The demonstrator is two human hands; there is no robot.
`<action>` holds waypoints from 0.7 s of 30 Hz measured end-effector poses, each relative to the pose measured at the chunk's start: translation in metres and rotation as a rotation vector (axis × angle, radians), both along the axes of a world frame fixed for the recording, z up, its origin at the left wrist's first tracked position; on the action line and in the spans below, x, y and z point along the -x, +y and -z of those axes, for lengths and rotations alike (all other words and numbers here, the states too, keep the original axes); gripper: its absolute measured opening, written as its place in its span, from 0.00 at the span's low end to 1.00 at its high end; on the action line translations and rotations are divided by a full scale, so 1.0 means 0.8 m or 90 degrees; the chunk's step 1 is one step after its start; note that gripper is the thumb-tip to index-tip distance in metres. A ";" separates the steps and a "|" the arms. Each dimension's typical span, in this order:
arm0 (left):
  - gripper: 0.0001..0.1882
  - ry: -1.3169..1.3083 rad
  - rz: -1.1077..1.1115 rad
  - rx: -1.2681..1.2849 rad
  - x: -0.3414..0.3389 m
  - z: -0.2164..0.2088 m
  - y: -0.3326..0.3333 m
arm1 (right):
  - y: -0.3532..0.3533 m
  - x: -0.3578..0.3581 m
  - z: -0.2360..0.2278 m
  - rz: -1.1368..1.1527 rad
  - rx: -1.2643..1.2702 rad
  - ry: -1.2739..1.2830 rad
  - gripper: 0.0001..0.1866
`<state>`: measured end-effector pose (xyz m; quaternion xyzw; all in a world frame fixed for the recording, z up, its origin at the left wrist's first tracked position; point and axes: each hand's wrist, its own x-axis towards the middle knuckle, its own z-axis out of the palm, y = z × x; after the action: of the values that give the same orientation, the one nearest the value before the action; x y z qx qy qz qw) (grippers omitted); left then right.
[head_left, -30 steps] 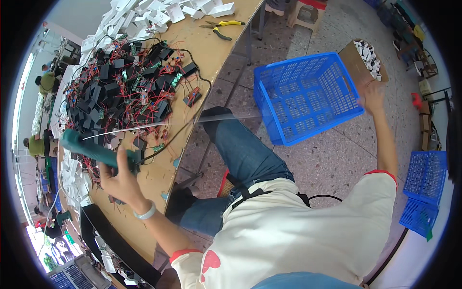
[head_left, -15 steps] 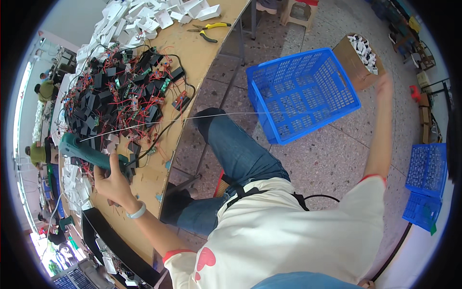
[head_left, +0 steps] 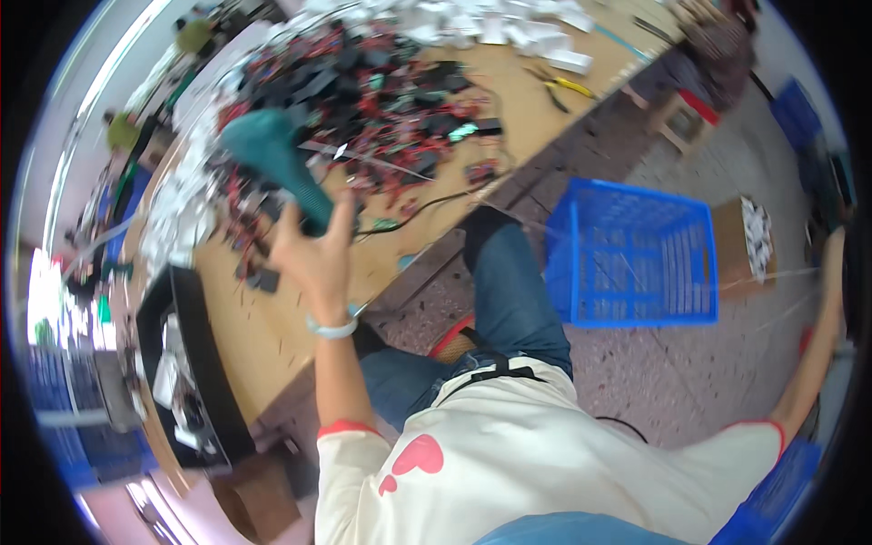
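A green tool (head_left: 271,153) is gripped by the left hand (head_left: 313,262) over the surface (head_left: 272,336); the right hand (head_left: 834,247) is stretched far right of the surface, and its grip cannot be told.

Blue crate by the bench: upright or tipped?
Upright: the blue crate stands on the floor, its open top facing the camera, the slotted bottom visible inside.
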<state>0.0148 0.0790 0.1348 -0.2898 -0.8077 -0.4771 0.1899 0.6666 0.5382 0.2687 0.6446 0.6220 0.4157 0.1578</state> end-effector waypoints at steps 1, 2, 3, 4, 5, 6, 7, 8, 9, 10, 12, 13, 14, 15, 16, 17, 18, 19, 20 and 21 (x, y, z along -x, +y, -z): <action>0.17 0.020 -0.015 0.008 0.005 0.005 -0.008 | -0.026 0.042 0.133 -0.048 -0.001 0.005 0.21; 0.19 0.026 -0.023 0.049 0.008 0.010 -0.003 | -0.089 0.059 0.239 -0.164 0.243 0.085 0.17; 0.19 0.034 0.002 -0.029 0.010 0.014 0.001 | -0.109 0.062 0.359 -0.284 0.487 0.150 0.14; 0.19 0.028 0.001 -0.012 0.010 0.012 0.001 | -0.150 0.045 0.465 -0.390 0.737 0.206 0.12; 0.19 0.041 -0.032 0.038 0.002 0.008 -0.013 | -0.220 0.143 0.461 -0.441 0.761 0.190 0.12; 0.19 0.041 -0.062 0.040 -0.001 0.008 -0.017 | -0.318 0.292 0.409 -0.705 1.226 0.075 0.24; 0.20 0.060 -0.051 0.064 -0.003 0.008 -0.017 | -0.374 0.380 0.320 -0.552 1.384 0.113 0.20; 0.21 0.071 -0.026 0.093 -0.012 0.009 -0.017 | -0.391 0.423 0.275 -0.661 1.350 0.254 0.14; 0.21 0.070 -0.038 0.100 -0.020 0.010 -0.020 | -0.404 0.455 0.252 -0.946 1.161 0.596 0.10; 0.22 0.101 -0.033 0.106 -0.025 0.014 -0.017 | -0.412 0.490 0.202 -0.788 1.118 0.794 0.09; 0.25 0.131 -0.002 0.106 -0.036 0.026 -0.010 | -0.416 0.536 0.184 -0.763 1.075 1.123 0.21; 0.25 0.129 -0.001 0.106 -0.041 0.029 -0.007 | -0.423 0.565 0.177 -0.927 0.935 1.095 0.29; 0.25 0.146 0.006 0.110 -0.045 0.032 -0.004 | -0.430 0.590 0.182 -0.938 0.851 1.085 0.32; 0.25 0.163 0.015 0.115 -0.051 0.035 -0.003 | -0.434 0.610 0.191 -0.902 0.870 1.100 0.32; 0.26 0.186 0.016 0.116 -0.055 0.038 -0.002 | -0.438 0.627 0.198 -0.832 0.972 1.200 0.29; 0.26 0.185 0.010 0.117 -0.059 0.044 -0.002 | -0.442 0.641 0.203 -0.748 1.075 1.294 0.27; 0.27 0.213 0.020 0.132 -0.064 0.047 -0.002 | -0.445 0.653 0.205 -0.702 1.082 1.387 0.22; 0.27 0.240 0.030 0.148 -0.070 0.048 -0.003 | -0.448 0.661 0.206 -0.649 1.086 1.480 0.17; 0.27 0.211 0.035 0.138 -0.077 0.048 -0.004 | -0.448 0.667 0.203 -0.597 1.041 1.546 0.12; 0.27 0.185 0.059 0.113 -0.078 0.049 -0.005 | -0.447 0.671 0.207 -0.593 1.050 1.543 0.12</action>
<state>0.0769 0.0748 0.0953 -0.4084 -0.7965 -0.3649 0.2562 0.1297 0.1805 0.1031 0.0757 0.5623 -0.7796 -0.2651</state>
